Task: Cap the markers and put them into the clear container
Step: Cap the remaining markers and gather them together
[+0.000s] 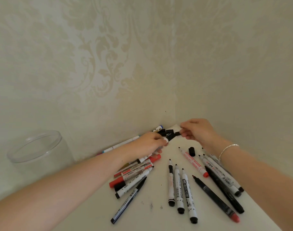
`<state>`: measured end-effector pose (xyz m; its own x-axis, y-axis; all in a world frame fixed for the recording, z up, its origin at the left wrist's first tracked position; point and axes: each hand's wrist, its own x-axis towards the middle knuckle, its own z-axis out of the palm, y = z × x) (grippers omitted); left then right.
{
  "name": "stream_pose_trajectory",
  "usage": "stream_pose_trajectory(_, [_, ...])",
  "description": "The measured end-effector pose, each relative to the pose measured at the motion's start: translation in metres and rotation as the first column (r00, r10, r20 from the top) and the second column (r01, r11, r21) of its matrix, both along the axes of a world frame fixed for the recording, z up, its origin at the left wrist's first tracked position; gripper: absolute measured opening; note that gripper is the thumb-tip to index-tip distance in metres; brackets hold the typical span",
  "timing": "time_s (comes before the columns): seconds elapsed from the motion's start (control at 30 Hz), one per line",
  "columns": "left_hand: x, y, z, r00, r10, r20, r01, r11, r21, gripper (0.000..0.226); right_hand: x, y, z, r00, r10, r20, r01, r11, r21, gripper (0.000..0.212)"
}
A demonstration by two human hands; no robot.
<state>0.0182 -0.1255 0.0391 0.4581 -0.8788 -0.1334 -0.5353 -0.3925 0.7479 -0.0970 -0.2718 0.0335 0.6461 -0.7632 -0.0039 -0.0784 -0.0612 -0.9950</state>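
Observation:
My left hand (150,143) grips a white marker (165,139) whose front end points right. My right hand (196,130) pinches a black cap (177,134) just right of that end, a small gap between them. Several loose black caps (165,131) lie in the corner behind the hands. Several uncapped markers (179,185) lie fanned on the white table, and a heap of markers (134,172) lies under my left forearm. One black cap (191,151) lies alone below my right hand. The clear container (37,147) stands at the left by the wall, open at the top.
Two wallpapered walls meet in a corner (175,120) right behind the hands. A few more pens (124,144) lie along the left wall's foot. The white table (152,214) shows small dark ink specks near its front. A silver bracelet (227,149) is on my right wrist.

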Motion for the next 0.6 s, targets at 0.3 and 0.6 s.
stream_pose_trajectory(0.3, [0.058, 0.026, 0.015, 0.828, -0.156, 0.539, -0.038, 0.943, 0.331, 0.017, -0.007, -0.013, -0.022, 0.722, -0.094, -0.685, -0.323, 0.830, -0.454, 0.024])
stream_pose_trajectory(0.6, [0.058, 0.024, 0.002, 0.681, -0.184, 0.709, -0.095, 0.937, 0.335, 0.021, 0.008, -0.013, -0.041, 0.682, -0.215, -0.699, -0.314, 0.777, -0.546, 0.027])
